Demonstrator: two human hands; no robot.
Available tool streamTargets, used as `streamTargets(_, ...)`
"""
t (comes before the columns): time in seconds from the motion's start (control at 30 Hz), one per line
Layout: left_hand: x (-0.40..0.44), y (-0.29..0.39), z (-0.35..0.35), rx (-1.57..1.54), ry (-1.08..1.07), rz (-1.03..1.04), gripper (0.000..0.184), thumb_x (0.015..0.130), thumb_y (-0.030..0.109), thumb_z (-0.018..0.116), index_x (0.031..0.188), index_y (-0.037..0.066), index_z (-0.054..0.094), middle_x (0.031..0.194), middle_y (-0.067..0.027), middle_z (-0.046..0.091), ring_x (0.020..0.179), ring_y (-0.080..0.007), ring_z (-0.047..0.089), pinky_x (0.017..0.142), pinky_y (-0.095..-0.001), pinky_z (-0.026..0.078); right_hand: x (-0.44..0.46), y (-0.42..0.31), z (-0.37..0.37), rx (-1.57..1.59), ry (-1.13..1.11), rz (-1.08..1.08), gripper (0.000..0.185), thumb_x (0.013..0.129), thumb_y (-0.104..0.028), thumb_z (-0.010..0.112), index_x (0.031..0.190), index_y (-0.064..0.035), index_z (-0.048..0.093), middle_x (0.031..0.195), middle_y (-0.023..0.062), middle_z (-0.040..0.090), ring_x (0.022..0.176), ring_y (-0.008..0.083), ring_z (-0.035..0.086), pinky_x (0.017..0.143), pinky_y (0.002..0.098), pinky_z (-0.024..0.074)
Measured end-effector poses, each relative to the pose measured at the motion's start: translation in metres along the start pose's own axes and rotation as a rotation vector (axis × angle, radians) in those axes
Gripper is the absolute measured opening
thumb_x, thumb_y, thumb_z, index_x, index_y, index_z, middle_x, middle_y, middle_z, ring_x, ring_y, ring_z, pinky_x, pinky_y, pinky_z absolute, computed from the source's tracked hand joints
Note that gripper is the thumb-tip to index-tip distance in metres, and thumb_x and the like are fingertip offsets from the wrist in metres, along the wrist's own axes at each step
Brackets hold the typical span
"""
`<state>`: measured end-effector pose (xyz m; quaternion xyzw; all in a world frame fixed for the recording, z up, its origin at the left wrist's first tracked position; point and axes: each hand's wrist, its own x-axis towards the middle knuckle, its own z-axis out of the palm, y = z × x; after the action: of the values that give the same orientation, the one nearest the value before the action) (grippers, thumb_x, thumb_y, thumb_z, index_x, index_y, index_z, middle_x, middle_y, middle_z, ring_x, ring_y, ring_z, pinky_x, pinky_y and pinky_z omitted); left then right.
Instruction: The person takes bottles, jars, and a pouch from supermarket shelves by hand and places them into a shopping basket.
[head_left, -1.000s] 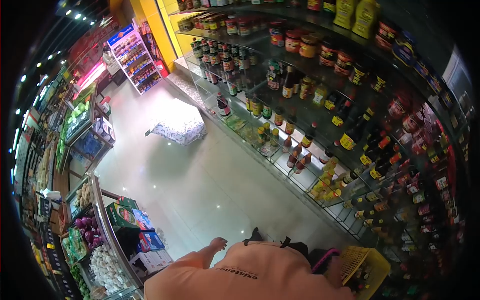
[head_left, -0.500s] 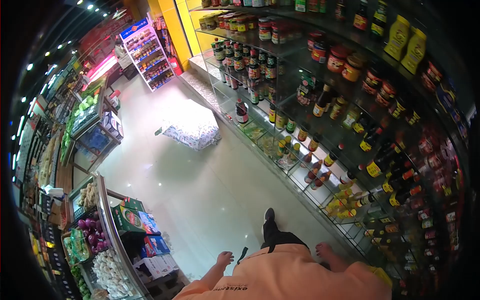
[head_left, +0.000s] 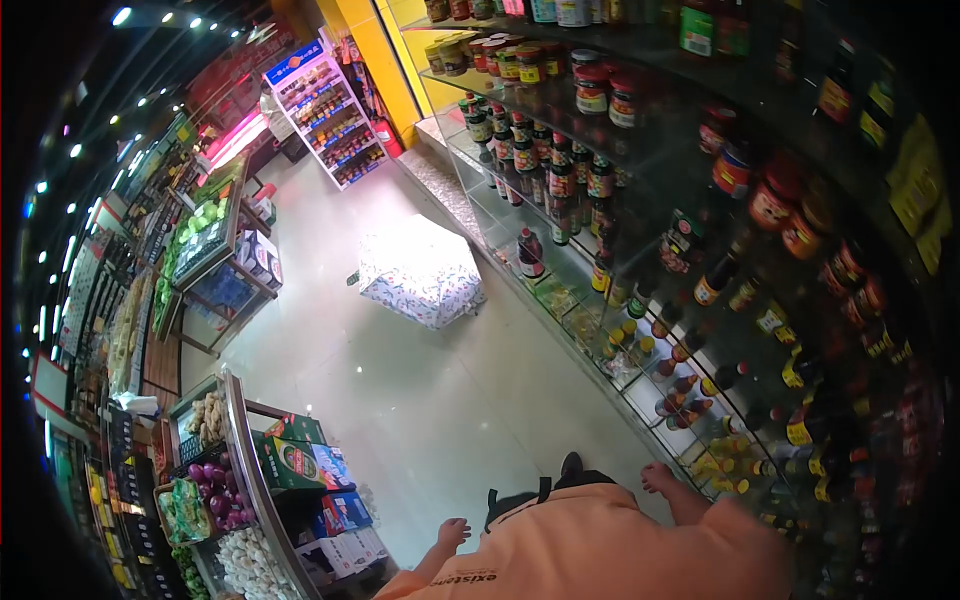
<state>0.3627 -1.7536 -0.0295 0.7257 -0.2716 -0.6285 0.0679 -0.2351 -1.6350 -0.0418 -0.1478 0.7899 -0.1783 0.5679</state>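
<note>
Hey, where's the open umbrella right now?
In the head view, the open umbrella sits on the floor at upper center, left of the glass shelves and nearer than the blue-topped rack.

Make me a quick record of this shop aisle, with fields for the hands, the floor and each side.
Left hand: no object visible in it, above the floor
Right hand: no object visible in it, nearest the glass shelves
On floor: open patterned umbrella
Left side: produce stand with purple onions; boxes beside it
Right side: glass shelves of bottles and jars
Far end: display rack, blue sign on top
</note>
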Motion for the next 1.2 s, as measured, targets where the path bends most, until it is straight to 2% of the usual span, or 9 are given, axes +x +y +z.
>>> streamTargets(0.37, 0.059, 0.093, -0.036, -0.158, 0.07, -0.049, 0.035, 0.094, 0.025, 0.06, 0.12, 0.001, 0.06, 0.1, -0.0123, 0.071, 0.08, -0.0225, 0.069, 0.061, -0.0349, 0.052, 0.125, -0.186, 0.005, -0.147, 0.029, -0.061, 0.03, 0.087, -0.025, 0.063, 0.109, -0.0056, 0.059, 0.088, 0.0086, 0.066, 0.065, 0.019, 0.065, 0.056, 0.0331, 0.0532)
streamTargets(0.43, 0.072, 0.119, -0.053, 0.085, 0.078, 0.004, 0.036, 0.094, 0.026, 0.059, 0.12, 0.001, 0.061, 0.101, -0.0126, 0.071, 0.081, -0.0249, 0.07, 0.066, -0.0378, 0.054, 0.139, -0.223, 0.028, -0.221, 0.032, -0.088, 0.032, 0.087, -0.026, 0.064, 0.11, -0.005, 0.06, 0.089, 0.0087, 0.067, 0.065, 0.0183, 0.065, 0.057, 0.0331, 0.0534)
streamTargets(0.57, 0.174, 0.094, -0.132, 0.324, 0.013, 0.108, 0.035, 0.093, 0.025, 0.06, 0.118, 0.0, 0.062, 0.1, -0.0129, 0.071, 0.081, -0.0271, 0.07, 0.068, -0.0402, 0.055, 0.112, -0.374, 0.078, -0.49, 0.114, -0.527, 0.039, 0.086, -0.034, 0.066, 0.111, -0.0038, 0.063, 0.09, 0.0128, 0.069, 0.077, 0.0266, 0.069, 0.072, 0.041, 0.0543)
streamTargets(0.63, 0.226, 0.129, -0.149, 1.011, -0.034, 0.575, 0.036, 0.093, 0.026, 0.06, 0.116, -0.001, 0.063, 0.098, -0.0137, 0.071, 0.08, -0.0285, 0.07, 0.068, -0.0413, 0.056, 0.053, -0.499, 0.089, -0.551, 0.23, -0.603, 0.04, 0.085, -0.037, 0.068, 0.11, -0.0049, 0.065, 0.088, 0.0151, 0.069, 0.082, 0.0316, 0.068, 0.075, 0.0424, 0.0533)
streamTargets(0.67, 0.227, 0.151, -0.17, 1.008, -0.053, 0.577, 0.036, 0.093, 0.026, 0.06, 0.116, -0.001, 0.063, 0.098, -0.0137, 0.071, 0.08, -0.0285, 0.07, 0.068, -0.0413, 0.056, 0.05, -0.546, 0.094, -0.579, 0.394, -0.685, 0.038, 0.084, -0.036, 0.069, 0.107, -0.0055, 0.065, 0.089, 0.0149, 0.068, 0.082, 0.032, 0.068, 0.073, 0.0415, 0.0526)
streamTargets(0.73, 0.177, 0.255, -0.173, 0.153, 0.034, 0.215, 0.036, 0.094, 0.028, 0.058, 0.115, -0.001, 0.062, 0.098, -0.0145, 0.071, 0.079, -0.0268, 0.07, 0.065, -0.039, 0.055, 0.013, -0.643, 0.079, -0.452, 0.55, -1.07, 0.029, 0.083, -0.028, 0.071, 0.102, -0.0072, 0.064, 0.084, 0.0132, 0.065, 0.08, 0.0337, 0.065, 0.07, 0.0451, 0.0507)
streamTargets(0.83, 0.228, 0.312, -0.204, -0.028, 0.013, 0.106, 0.035, 0.094, 0.027, 0.057, 0.116, 0.0, 0.061, 0.098, -0.0148, 0.07, 0.079, -0.0248, 0.069, 0.063, -0.0357, 0.053, -0.073, -0.775, 0.044, -0.546, 1.065, -1.656, 0.024, 0.078, -0.018, 0.074, 0.096, -0.0063, 0.064, 0.087, 0.0111, 0.064, 0.083, 0.0341, 0.062, 0.075, 0.045, 0.049)
streamTargets(0.97, 0.258, 0.391, -0.225, -0.129, 0.065, 0.113, 0.037, 0.094, 0.026, 0.057, 0.122, 0.002, 0.056, 0.101, -0.0143, 0.07, 0.079, -0.0234, 0.069, 0.061, -0.0336, 0.051, -0.12, -0.89, -0.002, -0.333, 1.384, -1.681, 0.02, 0.08, -0.014, 0.073, 0.096, -0.0064, 0.064, 0.091, 0.0117, 0.062, 0.087, 0.0327, 0.06, 0.078, 0.0426, 0.0472)
streamTargets(1.2, 0.278, 0.43, -0.205, -0.161, -0.02, 0.138, 0.039, 0.095, 0.026, 0.058, 0.125, 0.002, 0.054, 0.105, -0.0147, 0.069, 0.085, -0.0246, 0.07, 0.063, -0.0342, 0.053, -0.096, -1.001, -0.079, -0.355, 1.579, -1.163, 0.06, 0.081, -0.023, 0.073, 0.134, -0.0122, 0.049, 0.124, 0.0188, 0.054, 0.118, 0.0386, 0.053, 0.098, 0.0471, 0.046)
